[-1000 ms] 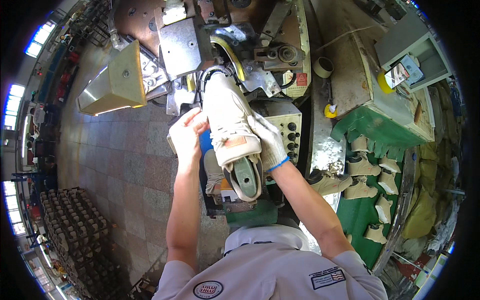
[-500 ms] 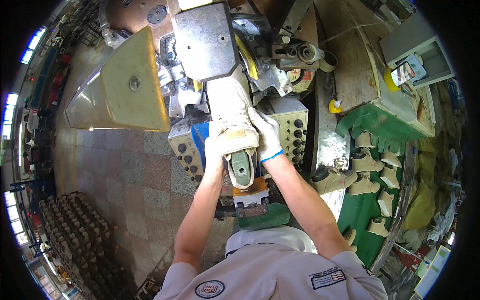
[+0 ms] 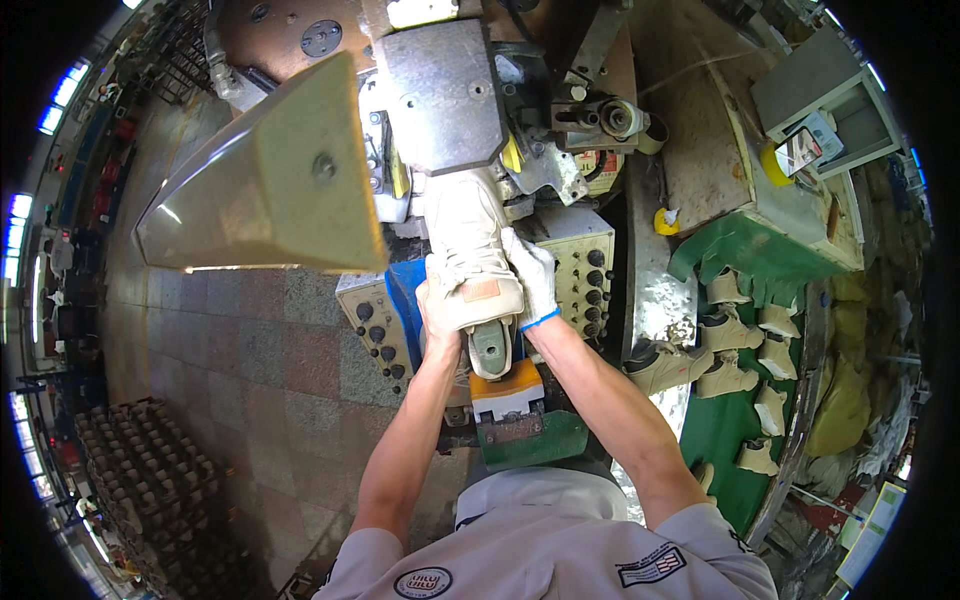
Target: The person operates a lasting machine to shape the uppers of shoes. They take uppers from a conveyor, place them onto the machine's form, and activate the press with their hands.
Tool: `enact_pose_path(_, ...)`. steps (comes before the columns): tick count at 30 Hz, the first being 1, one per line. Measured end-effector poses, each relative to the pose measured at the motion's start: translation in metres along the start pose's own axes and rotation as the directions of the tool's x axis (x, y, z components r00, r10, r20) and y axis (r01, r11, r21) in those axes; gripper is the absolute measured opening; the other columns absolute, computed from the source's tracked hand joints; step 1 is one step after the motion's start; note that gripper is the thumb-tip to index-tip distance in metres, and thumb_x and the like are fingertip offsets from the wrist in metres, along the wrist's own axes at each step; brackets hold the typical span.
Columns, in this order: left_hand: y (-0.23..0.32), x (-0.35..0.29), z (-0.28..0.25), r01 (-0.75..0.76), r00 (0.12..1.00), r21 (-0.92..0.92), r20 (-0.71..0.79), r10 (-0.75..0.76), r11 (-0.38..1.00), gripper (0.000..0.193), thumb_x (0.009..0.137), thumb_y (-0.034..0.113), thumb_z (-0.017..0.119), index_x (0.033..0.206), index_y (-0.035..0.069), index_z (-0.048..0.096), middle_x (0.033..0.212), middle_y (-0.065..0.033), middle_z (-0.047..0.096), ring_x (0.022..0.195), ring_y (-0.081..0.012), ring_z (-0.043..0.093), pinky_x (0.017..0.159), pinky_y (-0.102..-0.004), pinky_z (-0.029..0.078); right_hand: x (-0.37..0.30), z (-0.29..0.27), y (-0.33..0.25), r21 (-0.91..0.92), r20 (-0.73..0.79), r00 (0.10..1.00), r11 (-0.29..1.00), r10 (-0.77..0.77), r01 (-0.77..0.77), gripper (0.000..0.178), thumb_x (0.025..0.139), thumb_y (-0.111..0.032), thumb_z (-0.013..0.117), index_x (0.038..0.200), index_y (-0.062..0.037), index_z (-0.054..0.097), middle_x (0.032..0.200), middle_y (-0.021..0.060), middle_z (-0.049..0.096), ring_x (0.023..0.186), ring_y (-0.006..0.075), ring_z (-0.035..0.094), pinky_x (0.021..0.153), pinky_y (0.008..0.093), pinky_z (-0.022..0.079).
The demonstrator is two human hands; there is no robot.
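1. At the far left of the near floor, a tall rack (image 3: pixel 150 470) is seen, filled with rows of small beige pieces; what they are cannot be told.
2. To the right of it, a tan tapered housing (image 3: pixel 275 180) is set beside the machine, with light showing along its lower edge.
3. The left hand (image 3: pixel 437 310) is bare, and its fingers are curled in against the left side of a shoe; some fingertips are hidden, but the shoe is plainly held.
4. Over the shoe's far end, a flat metal plate (image 3: pixel 440 95) is placed, so the toe is covered from view.
5. The beige shoe (image 3: pixel 470 235) is pointed away from the body, toe beneath the plate, laces and tongue upward, with a green last (image 3: pixel 490 348) showing at the heel opening.
6. Placing the toe at the machine is judged done. Whether anything has been worked on the toe cannot be told; release of the shoe and removal of the last are not yet done.
7. The right hand (image 3: pixel 533 275) is gloved in white and wrapped against the shoe's right side, so the grip is shared.
8. On the right, a green worktop (image 3: pixel 722 440) carries several beige shoes (image 3: pixel 727 375); how these compare in stage with the held one cannot be judged.
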State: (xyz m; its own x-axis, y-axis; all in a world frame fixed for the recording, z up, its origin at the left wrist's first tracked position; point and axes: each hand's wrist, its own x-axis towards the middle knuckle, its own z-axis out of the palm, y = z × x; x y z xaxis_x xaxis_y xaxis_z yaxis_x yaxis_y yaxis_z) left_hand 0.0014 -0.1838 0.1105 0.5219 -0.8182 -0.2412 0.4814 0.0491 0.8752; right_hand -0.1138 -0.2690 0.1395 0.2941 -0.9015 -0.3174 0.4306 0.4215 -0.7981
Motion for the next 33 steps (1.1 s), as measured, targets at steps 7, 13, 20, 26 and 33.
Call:
enact_pose_path(7,0.004,-0.046,-0.023,-0.016,0.978,0.537,-0.169,0.126,0.843,0.052,0.106,0.041,0.054,0.115,-0.009,0.066,0.091,-0.0101,0.071,0.082,-0.0143,0.062,0.076,-0.0331,0.051,0.002,-0.051,0.008,-0.212,-0.072,0.997,0.977,-0.016,0.001,0.036,0.099,-0.033,0.067,0.107,0.0009,0.073,0.100,0.0040,0.072,0.087,0.0119,0.064,0.074,0.0308,0.053)
enact_pose_path(13,-0.099,-0.183,-0.099,0.232,0.949,0.869,-0.301,0.096,0.437,0.090,0.076,0.034,0.083,0.146,-0.003,0.040,0.138,-0.0270,0.054,0.122,-0.0437,0.057,0.105,-0.0491,0.044,-0.094,-0.144,-0.036,0.169,-0.002,0.995,0.981,-0.099,0.098,0.044,0.105,-0.014,0.036,0.139,0.0131,0.045,0.137,0.0279,0.056,0.117,0.0382,0.065,0.090,0.0463,0.060)
enact_pose_path(20,-0.151,-0.157,-0.127,0.267,0.925,0.916,-0.331,0.186,0.298,0.062,0.084,0.031,0.074,0.131,-0.004,0.052,0.119,-0.0305,0.061,0.104,-0.0477,0.063,0.087,-0.0529,0.052,-0.144,-0.147,-0.055,-0.090,-0.162,0.986,0.995,-0.046,0.032,0.043,0.104,-0.014,0.045,0.137,0.0154,0.045,0.131,0.0298,0.058,0.111,0.0420,0.067,0.085,0.0475,0.061)
enact_pose_path(26,-0.067,-0.179,-0.127,0.237,0.946,0.799,-0.320,0.056,0.553,0.041,0.071,0.018,0.084,0.107,0.000,0.072,0.087,-0.0200,0.074,0.084,-0.0349,0.073,0.081,-0.0435,0.056,-0.151,-0.143,-0.066,-0.196,0.042,0.988,0.968,-0.150,0.156,0.042,0.105,-0.013,0.047,0.137,0.0144,0.046,0.125,0.0284,0.062,0.109,0.0404,0.068,0.082,0.0423,0.064)
enact_pose_path(33,0.122,-0.253,-0.131,0.187,0.982,0.420,-0.093,-0.162,0.888,0.050,0.063,0.015,0.087,0.108,-0.003,0.075,0.093,-0.0036,0.073,0.082,-0.0135,0.066,0.080,-0.0290,0.053,-0.207,-0.093,-0.090,-0.188,0.144,0.989,0.982,0.042,-0.014,0.055,0.102,-0.029,0.058,0.137,0.0116,0.048,0.122,0.0236,0.065,0.104,0.0318,0.072,0.082,0.0360,0.063)
